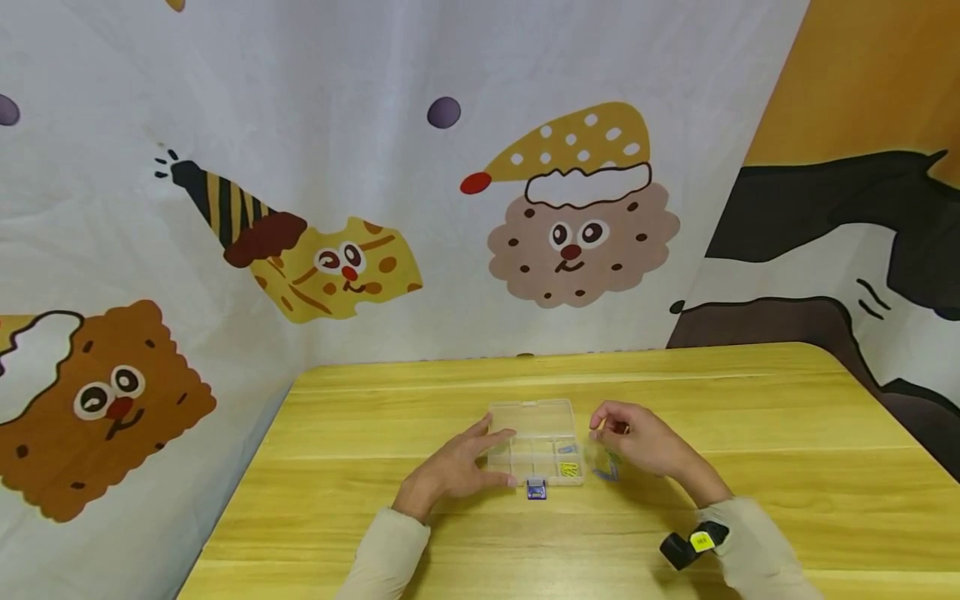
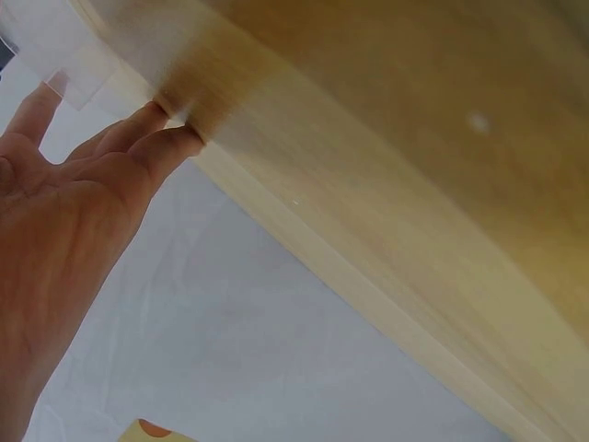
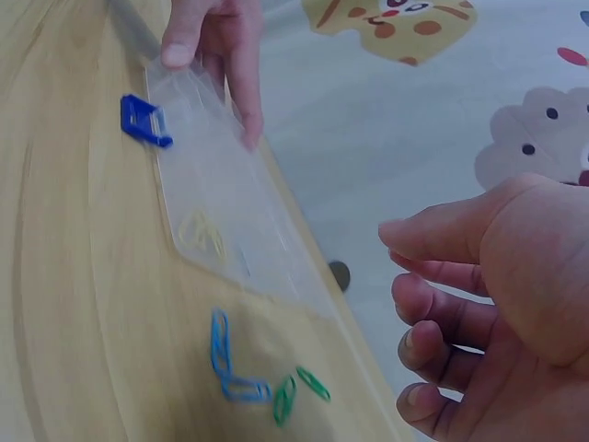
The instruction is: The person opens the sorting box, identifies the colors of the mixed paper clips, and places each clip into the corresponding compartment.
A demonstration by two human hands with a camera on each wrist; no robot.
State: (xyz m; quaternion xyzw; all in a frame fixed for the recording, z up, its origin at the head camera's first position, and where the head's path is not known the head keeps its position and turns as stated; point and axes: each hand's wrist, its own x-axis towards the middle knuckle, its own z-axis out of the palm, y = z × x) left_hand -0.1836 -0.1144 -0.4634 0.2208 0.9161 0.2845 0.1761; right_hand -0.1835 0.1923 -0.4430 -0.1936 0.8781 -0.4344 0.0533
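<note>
A clear plastic compartment box (image 1: 522,472) lies with its lid (image 1: 531,419) folded back. My left hand (image 1: 459,465) holds its left side, thumb at the front edge and fingers spread across toward the lid. Yellow paper clips (image 1: 569,469) fill the front right compartment, and blue paper clips (image 1: 567,449) are in the one behind. My right hand (image 1: 637,437) hovers right of the box, fingers loosely bent and nothing visible between them. Below it on the table are blue paper clips (image 3: 221,345) and green paper clips (image 3: 285,400).
A blue latch-like piece (image 1: 536,489) sits at the box's front edge. The wooden table (image 1: 360,408) ends at a cartoon-printed cloth (image 1: 360,100) behind. A black strap device with a yellow label (image 1: 701,542) is on the right wrist.
</note>
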